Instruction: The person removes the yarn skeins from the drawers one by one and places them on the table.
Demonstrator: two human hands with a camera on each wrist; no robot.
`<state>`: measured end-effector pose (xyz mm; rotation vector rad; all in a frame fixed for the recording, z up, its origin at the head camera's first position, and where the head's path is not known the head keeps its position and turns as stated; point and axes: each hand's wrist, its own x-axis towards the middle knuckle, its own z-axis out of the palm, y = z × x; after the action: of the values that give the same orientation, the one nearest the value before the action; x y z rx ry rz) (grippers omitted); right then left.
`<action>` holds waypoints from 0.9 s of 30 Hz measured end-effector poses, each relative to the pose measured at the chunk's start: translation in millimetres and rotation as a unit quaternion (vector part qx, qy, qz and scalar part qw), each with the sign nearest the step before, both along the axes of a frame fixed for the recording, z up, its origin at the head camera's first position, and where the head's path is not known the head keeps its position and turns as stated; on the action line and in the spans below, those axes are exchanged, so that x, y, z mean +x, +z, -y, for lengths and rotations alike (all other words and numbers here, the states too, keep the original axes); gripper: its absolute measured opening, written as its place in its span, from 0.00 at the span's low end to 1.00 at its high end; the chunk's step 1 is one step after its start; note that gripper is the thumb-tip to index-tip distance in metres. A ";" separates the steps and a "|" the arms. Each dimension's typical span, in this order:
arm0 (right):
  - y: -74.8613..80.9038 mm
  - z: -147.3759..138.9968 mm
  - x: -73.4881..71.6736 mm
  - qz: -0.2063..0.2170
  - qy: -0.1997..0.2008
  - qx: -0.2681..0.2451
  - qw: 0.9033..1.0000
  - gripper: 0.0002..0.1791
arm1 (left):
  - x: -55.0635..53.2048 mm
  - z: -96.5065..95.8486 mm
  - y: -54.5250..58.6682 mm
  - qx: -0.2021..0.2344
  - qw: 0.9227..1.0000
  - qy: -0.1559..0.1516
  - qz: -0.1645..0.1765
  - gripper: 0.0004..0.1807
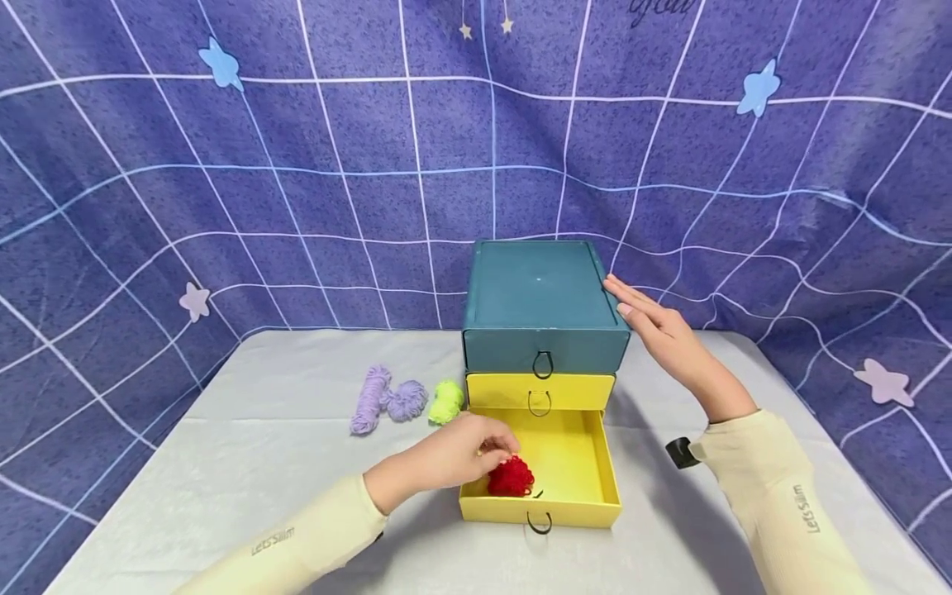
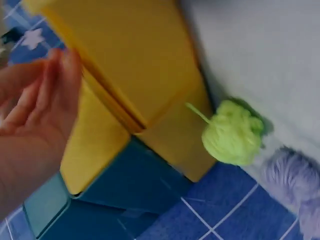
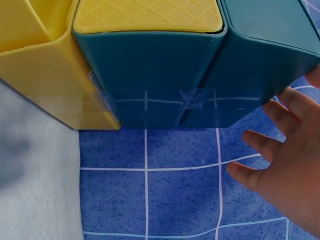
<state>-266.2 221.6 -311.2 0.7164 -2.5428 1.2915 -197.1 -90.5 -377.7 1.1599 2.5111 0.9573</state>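
My left hand point(image 1: 464, 450) is over the left front of the pulled-out yellow drawer point(image 1: 573, 450), its loosely bent fingers right by a red yarn ball point(image 1: 511, 477). The ball appears to lie in the drawer; whether the fingertips touch it is hard to see. In the left wrist view the left hand point(image 2: 40, 105) shows no yarn between its fingers. Against the right side of the teal top box point(image 1: 539, 285) my right hand point(image 1: 662, 330) rests with extended fingers. The right wrist view shows the right hand point(image 3: 285, 145), fingers spread, at the box's edge.
A closed yellow drawer point(image 1: 539, 392) with a black loop handle sits between the teal box and the pulled-out drawer. Left of the stack lie a lime yarn ball point(image 1: 446, 402), a purple ball point(image 1: 406, 401) and a purple skein point(image 1: 370, 401). Behind hangs a blue grid-patterned cloth point(image 1: 357, 207).
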 end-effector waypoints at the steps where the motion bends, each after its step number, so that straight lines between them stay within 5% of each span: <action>1: 0.2 0.3 -0.2 0.000 0.002 0.002 1.000 0.24 | -3.4 -0.8 -2.3 -0.029 0.999 0.008 -0.039 0.07; 3: 0.3 0.5 -0.9 0.001 0.005 0.004 1.000 0.24 | -8.0 -3.1 -7.2 -0.083 0.993 0.014 -0.079 0.10; 8: 0.2 0.0 -1.0 0.000 0.002 0.004 1.000 0.24 | -13.6 -11.1 -16.5 -0.166 0.982 -0.008 -0.088 0.14; 21: -0.1 -0.2 -1.4 -0.002 -0.002 0.005 1.000 0.24 | -11.7 -25.7 -18.4 -0.239 0.966 -0.027 -0.094 0.06; 27: 0.5 0.2 0.4 0.001 -0.002 0.002 1.000 0.24 | -11.1 -26.3 -18.2 -0.233 0.967 -0.028 -0.097 0.06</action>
<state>-265.8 221.3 -310.7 0.7107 -2.5467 1.2872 -208.2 -64.2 -395.9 1.2019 2.6266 0.2173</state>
